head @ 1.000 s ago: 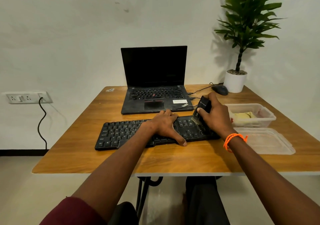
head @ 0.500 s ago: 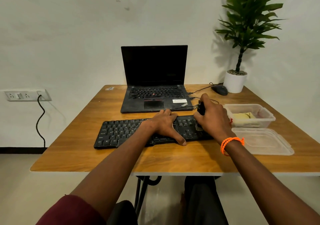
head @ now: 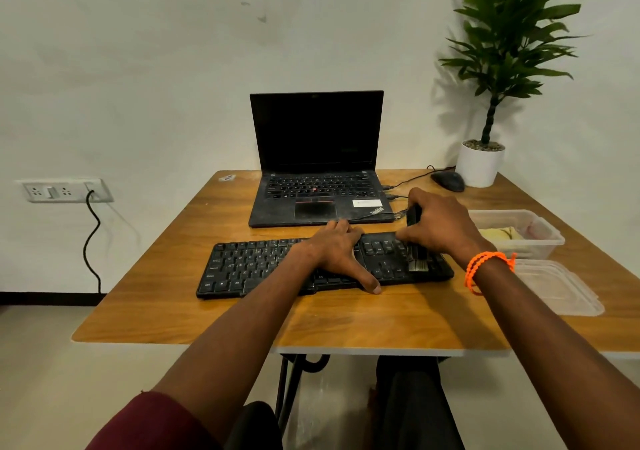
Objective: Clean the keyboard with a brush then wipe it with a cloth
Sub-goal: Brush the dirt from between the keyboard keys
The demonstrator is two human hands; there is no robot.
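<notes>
My right hand (head: 440,229) grips brush (head: 415,241), bristles down on right end of keyboard (head: 263,266). Keyboard's long axis runs left-right; unbrushed keys probably lie leftward. My left hand (head: 337,253) flat, pressing middle. Cloth (head: 498,234) in tub beside right wrist.

1 keyboard (head: 277,266), 1 laptop (head: 317,172), 1 brush (head: 415,259), 1 mouse (head: 447,181), 1 plant (head: 498,68), 2 hands (head: 337,252).

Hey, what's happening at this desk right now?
A person is brushing a black keyboard on the wooden table. The left hand rests flat on the keyboard's middle, steadying it, while the right hand grips a brush with its bristles on the keys at the right end. No wiping yet.
</notes>
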